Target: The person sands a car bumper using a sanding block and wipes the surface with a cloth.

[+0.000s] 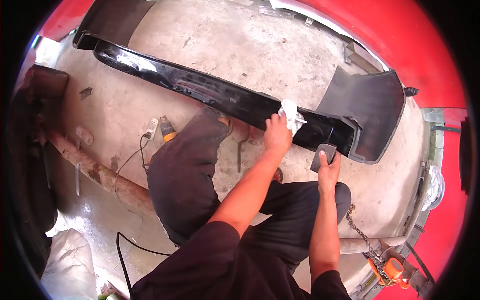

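Observation:
A long black vehicle bumper (225, 97) lies across the floor in front of my knees, with a glossy middle face and matte grey ends. My left hand (278, 135) is closed on a crumpled white rag (290, 115) and presses it to the glossy face, right of the middle. At the bumper's near edge, toward its right end, my right hand (328, 172) grips a flat dark grey pad (321, 158) with rounded corners. The thumb lies over the pad, and the fingers behind it are partly hidden.
A yellow-and-black power tool (167, 129) and a white power strip (152, 128) with a cord stand left of my knee. A rusty pipe (100, 175) runs along the lower left. At lower right hangs an orange chain hoist (393, 269). Red bodywork (400, 40) curves behind.

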The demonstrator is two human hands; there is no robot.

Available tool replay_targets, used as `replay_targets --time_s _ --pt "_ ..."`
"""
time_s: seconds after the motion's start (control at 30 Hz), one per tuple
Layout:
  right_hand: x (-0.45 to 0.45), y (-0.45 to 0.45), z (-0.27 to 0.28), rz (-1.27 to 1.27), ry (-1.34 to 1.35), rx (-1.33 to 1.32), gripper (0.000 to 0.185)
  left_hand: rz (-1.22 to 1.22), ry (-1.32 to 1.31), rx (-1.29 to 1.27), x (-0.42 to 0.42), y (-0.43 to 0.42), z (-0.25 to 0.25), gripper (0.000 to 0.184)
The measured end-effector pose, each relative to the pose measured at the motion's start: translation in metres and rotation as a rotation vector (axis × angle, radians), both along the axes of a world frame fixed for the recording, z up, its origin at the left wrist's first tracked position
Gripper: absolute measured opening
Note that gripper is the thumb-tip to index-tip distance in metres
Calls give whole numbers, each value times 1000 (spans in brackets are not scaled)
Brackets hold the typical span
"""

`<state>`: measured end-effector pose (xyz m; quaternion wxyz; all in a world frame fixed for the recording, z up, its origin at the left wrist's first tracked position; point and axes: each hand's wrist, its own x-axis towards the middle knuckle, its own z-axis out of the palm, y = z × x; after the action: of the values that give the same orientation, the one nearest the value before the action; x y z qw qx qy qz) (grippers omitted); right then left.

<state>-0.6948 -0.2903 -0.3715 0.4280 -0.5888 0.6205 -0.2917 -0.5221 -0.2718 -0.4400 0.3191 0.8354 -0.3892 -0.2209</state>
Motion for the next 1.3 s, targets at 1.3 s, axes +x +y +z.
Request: replay_targets --time_s 1.3 --pt "85 -29 -21 557 507 -340 46 581 205 -407 6 46 -53 36"
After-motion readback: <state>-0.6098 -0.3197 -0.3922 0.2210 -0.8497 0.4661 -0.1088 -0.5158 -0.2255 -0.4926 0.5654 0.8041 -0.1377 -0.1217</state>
